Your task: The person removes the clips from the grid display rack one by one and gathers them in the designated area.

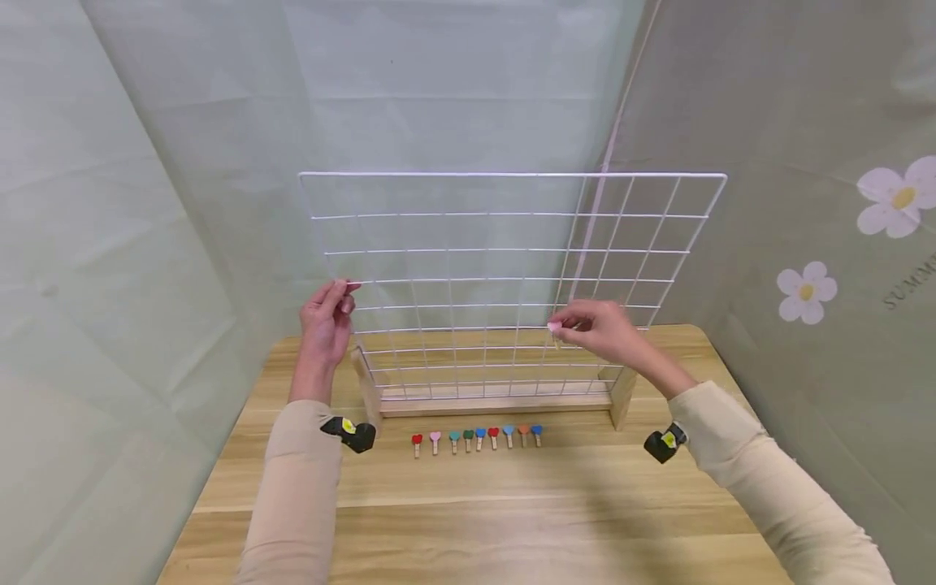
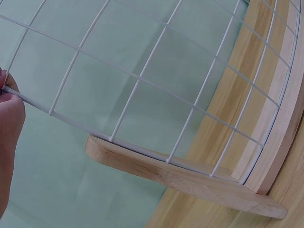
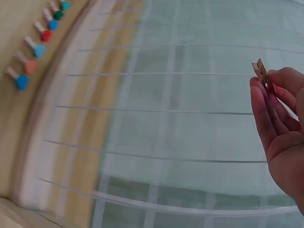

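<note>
A white wire grid (image 1: 468, 280) stands upright in a wooden base (image 1: 497, 404). My left hand (image 1: 327, 321) grips the grid's left edge wire between thumb and fingers, partway up; in the left wrist view only part of that hand (image 2: 8, 128) shows. In front of the grid's lower right part, my right hand (image 1: 595, 329) pinches a small wooden clothespin with a pale pink top (image 1: 555, 326). The right wrist view shows the clothespin (image 3: 260, 72) held between thumb and fingertips, its wooden legs poking out past them.
Several small clothespins with coloured heart tops (image 1: 480, 435) lie in a row on the wooden table (image 1: 468, 520), just before the base. Pale green cloth (image 1: 453, 81) hangs behind, and a cloth with white flowers (image 1: 804, 292) hangs at the right.
</note>
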The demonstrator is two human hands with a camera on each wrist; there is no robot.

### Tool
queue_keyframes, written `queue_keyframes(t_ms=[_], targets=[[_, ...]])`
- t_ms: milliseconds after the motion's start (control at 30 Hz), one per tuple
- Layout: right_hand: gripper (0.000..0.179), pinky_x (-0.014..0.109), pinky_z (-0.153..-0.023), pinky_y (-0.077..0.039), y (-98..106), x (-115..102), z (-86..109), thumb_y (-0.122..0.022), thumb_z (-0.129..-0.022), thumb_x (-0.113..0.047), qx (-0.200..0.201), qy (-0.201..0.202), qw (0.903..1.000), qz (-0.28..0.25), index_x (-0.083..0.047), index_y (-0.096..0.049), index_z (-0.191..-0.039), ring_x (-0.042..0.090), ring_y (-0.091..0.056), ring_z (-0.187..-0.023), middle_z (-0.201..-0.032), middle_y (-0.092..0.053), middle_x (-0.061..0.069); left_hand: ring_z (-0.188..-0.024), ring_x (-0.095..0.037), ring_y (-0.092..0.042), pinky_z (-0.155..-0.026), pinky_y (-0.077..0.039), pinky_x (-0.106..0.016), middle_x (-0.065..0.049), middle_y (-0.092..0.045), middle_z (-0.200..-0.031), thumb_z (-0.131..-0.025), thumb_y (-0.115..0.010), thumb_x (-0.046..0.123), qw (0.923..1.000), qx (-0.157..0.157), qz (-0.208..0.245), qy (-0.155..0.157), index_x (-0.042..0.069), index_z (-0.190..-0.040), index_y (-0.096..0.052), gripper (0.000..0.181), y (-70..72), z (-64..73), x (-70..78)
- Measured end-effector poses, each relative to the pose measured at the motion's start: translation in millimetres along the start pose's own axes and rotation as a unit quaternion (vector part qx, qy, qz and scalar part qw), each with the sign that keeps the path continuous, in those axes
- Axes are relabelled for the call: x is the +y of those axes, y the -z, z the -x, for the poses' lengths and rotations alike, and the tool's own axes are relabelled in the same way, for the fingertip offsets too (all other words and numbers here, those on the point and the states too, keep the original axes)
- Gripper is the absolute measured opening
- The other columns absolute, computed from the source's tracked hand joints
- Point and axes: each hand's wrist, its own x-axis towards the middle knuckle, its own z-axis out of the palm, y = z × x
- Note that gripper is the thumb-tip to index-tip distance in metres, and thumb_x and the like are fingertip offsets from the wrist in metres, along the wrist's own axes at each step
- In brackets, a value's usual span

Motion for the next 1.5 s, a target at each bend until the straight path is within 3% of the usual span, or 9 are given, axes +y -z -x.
queue_keyframes(t_ms=[400, 567, 667, 867, 1133, 1333, 1500], targets=[[0.019, 0.027, -0.064, -0.052, -49, 52, 41.1, -0.067, -0.09, -0.008, -0.029, -0.087, 0.9941, -0.058, 0.003, -0.07, -0.106, 0.015, -0.064, -0.074, -0.086, -0.07, 0.005, -0.057, -0.012, -0.047, -0.055, -0.039, -0.018, -0.011, -0.069, -0.076, -0.094, -0.06, -0.002, 1.0, 0.006, -0.004, 0.0, -0.003, -0.081, -0.072, 0.018, -2.5, -0.3, 0.8], [0.022, 0.039, -0.065, -0.055, -72, 74, 57.9, -0.067, -0.09, -0.006, -0.026, -0.115, 0.986, -0.118, 0.008, -0.067, -0.107, 0.02, -0.066, -0.074, -0.087, -0.07, 0.011, -0.058, -0.012, -0.047, -0.055, -0.04, -0.017, -0.01, -0.07, -0.077, -0.093, -0.062, 0.0, 0.9999, 0.008, -0.009, 0.01, -0.002, -0.082, -0.072, 0.016, -1.6, 1.5, 1.6], [0.022, 0.04, -0.067, -0.056, -84, 85, 66.1, -0.067, -0.09, -0.007, -0.025, -0.13, 0.9825, -0.131, 0.009, -0.067, -0.106, 0.021, -0.066, -0.077, -0.09, -0.07, 0.013, -0.058, -0.012, -0.047, -0.056, -0.04, -0.018, -0.011, -0.07, -0.078, -0.093, -0.06, -0.001, 0.9999, 0.003, -0.007, 0.013, -0.002, -0.082, -0.072, 0.017, -0.8, 1.5, 1.9], [0.017, 0.027, -0.067, -0.053, -109, 102, 78.9, -0.069, -0.089, -0.008, -0.021, -0.146, 0.9832, -0.108, 0.005, -0.07, -0.101, 0.02, -0.068, -0.078, -0.091, -0.07, 0.012, -0.058, -0.012, -0.047, -0.056, -0.039, -0.017, -0.01, -0.07, -0.078, -0.094, -0.06, 0.0, 0.9999, 0.003, -0.007, 0.015, -0.002, -0.083, -0.072, 0.016, 0.1, 2.0, 1.8], [0.012, 0.028, -0.073, -0.051, -136, 123, 93.9, -0.071, -0.086, -0.009, -0.015, -0.166, 0.9842, -0.06, -0.002, -0.073, -0.096, 0.016, -0.063, -0.082, -0.09, -0.071, 0.007, -0.059, -0.012, -0.047, -0.057, -0.04, -0.018, -0.01, -0.07, -0.078, -0.093, -0.062, 0.0, 0.9999, -0.003, -0.006, 0.014, -0.002, -0.083, -0.073, 0.015, -0.5, 1.5, 0.2], [0.013, 0.027, -0.067, -0.051, -152, 130, 103.0, -0.07, -0.087, -0.007, -0.024, -0.179, 0.9809, -0.073, 0.001, -0.071, -0.098, 0.019, -0.064, -0.08, -0.09, -0.07, 0.009, -0.058, -0.012, -0.047, -0.057, -0.039, -0.017, -0.01, -0.07, -0.078, -0.093, -0.061, 0.0, 0.9999, -0.002, -0.005, 0.011, -0.002, -0.082, -0.073, 0.017, -1.1, 2.0, 0.2], [0.012, 0.025, -0.066, -0.049, -164, 134, 108.0, -0.071, -0.086, -0.005, -0.008, -0.171, 0.9823, -0.076, 0.0, -0.072, -0.097, 0.016, -0.061, -0.079, -0.09, -0.07, 0.008, -0.058, -0.013, -0.047, -0.057, -0.039, -0.018, -0.01, -0.069, -0.077, -0.094, -0.059, -0.001, 0.9999, 0.002, -0.005, 0.009, -0.003, -0.08, -0.072, 0.02, -2.3, 1.2, 1.9]])
